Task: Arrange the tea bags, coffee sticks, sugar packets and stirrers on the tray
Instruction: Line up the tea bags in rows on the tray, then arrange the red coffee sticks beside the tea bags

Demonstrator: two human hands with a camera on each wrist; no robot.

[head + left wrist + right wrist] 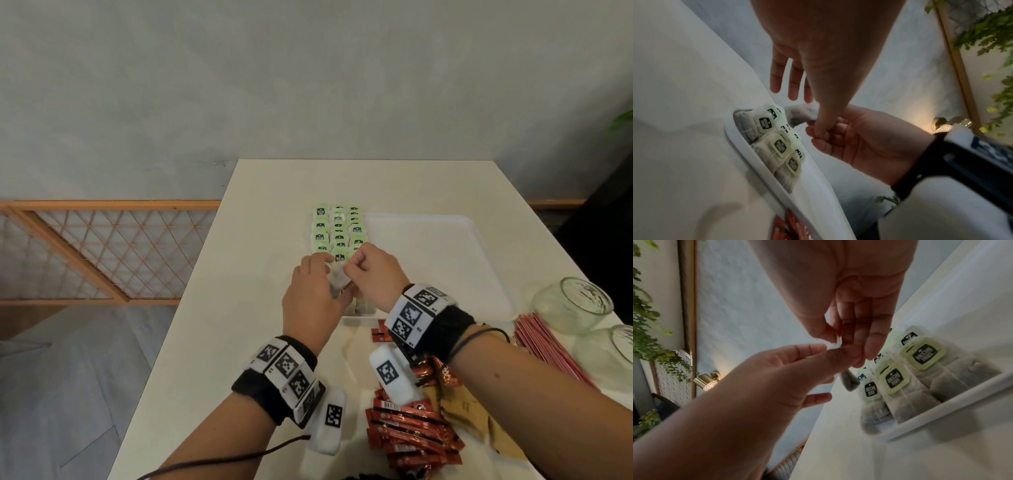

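Red coffee sticks [411, 431] lie heaped at the near edge of the tabletop [212, 325], with brown packets [469, 414] just right of them and pink stirrers [551, 346] fanned out beside two glass jars [572, 308] at the right. Further in, both hands meet over the near left corner of the white tray [438, 253]. Left hand [313, 294] and right hand [373, 274] each pinch the same loose tea bag [337, 279], a fingertip grip on either end, held just above the tray. Behind it, the other tea bags [337, 229] sit in three overlapping rows along the tray's left side, green tags up.
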